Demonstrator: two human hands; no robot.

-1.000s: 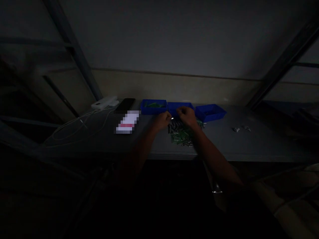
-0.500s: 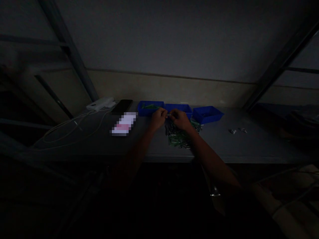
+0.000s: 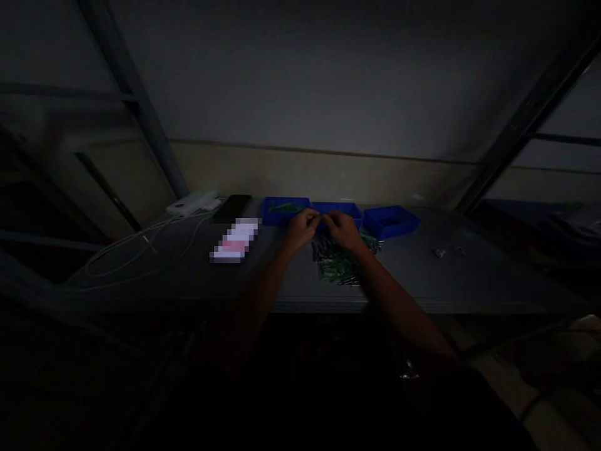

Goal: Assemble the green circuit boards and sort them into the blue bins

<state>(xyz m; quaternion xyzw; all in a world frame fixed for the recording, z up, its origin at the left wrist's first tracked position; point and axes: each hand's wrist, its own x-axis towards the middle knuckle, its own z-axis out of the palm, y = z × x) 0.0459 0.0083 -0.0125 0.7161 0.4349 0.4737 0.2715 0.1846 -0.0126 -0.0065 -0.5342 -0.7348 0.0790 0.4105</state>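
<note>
My left hand [image 3: 302, 228] and my right hand [image 3: 341, 228] meet almost fingertip to fingertip above the table, in front of the middle blue bin [image 3: 345, 208]. Both are closed in a pinch; whatever they hold is too small and dark to make out. Under and beside my right hand lies a pile of small green and dark metallic parts [image 3: 335, 266], partly covered by my right wrist. The left blue bin [image 3: 277, 218], just behind my left hand, has green pieces in it. The right blue bin [image 3: 392, 222] stands beyond my right hand, its contents too dark to tell.
A lit phone-like screen [image 3: 237, 241], blurred out, lies left of my hands on the grey table [image 3: 188, 275]. Behind it are a dark phone-like slab [image 3: 232, 207] and a white device [image 3: 190, 203] with cables. Small pale bits [image 3: 440, 252] lie at the right.
A small shiny piece showed between my fingertips earlier; now it is hardly visible. My hands stay close together in nearly the same place. The whole view has shifted slightly.
</note>
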